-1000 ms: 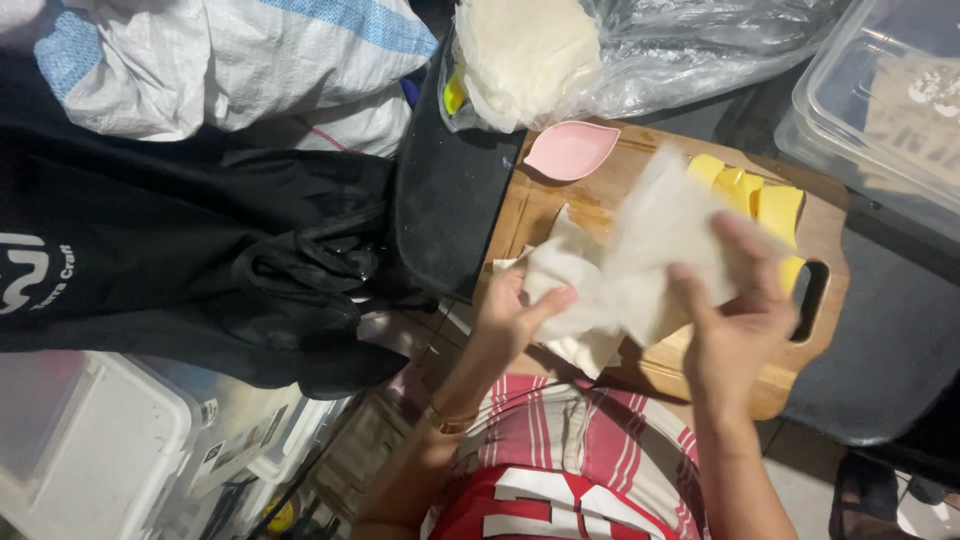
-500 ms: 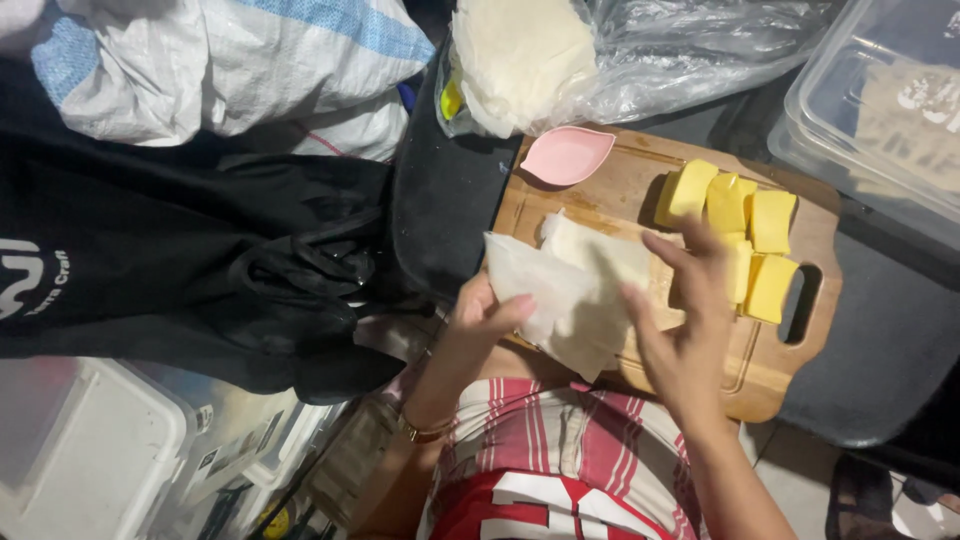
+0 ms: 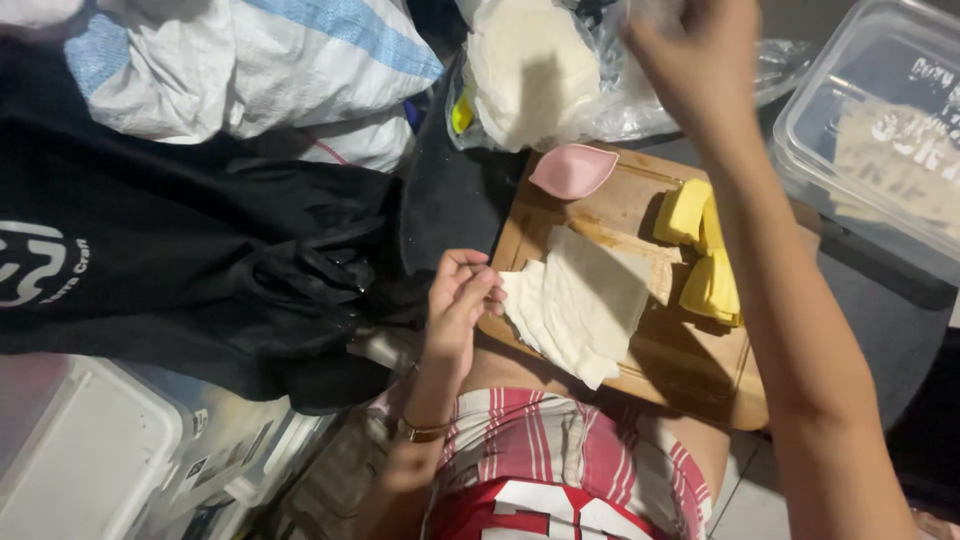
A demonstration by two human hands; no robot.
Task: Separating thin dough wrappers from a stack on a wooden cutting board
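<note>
A wooden cutting board (image 3: 690, 370) rests on my lap. Thin white wrapper sheets (image 3: 580, 305) lie flat on it. My left hand (image 3: 458, 300) sits at the sheets' left edge with its fingers curled, fingertips touching the edge. Several yellow blocks (image 3: 702, 250) lie on the board's right side, and a small pink dish (image 3: 572, 170) sits at its far corner. My right hand (image 3: 690, 55) is raised and blurred at the top, by a clear plastic bag holding a stack of white wrappers (image 3: 525, 70). Its forearm crosses over the yellow blocks.
A clear plastic container (image 3: 880, 130) stands at the right. Black cloth (image 3: 200, 250) and a white and blue sack (image 3: 250, 70) fill the left. Clear storage boxes (image 3: 80, 450) lie at the lower left.
The wrapper sheets went from held up in both hands to lying flat on the board. My right hand let go and rose toward the bag at the top.
</note>
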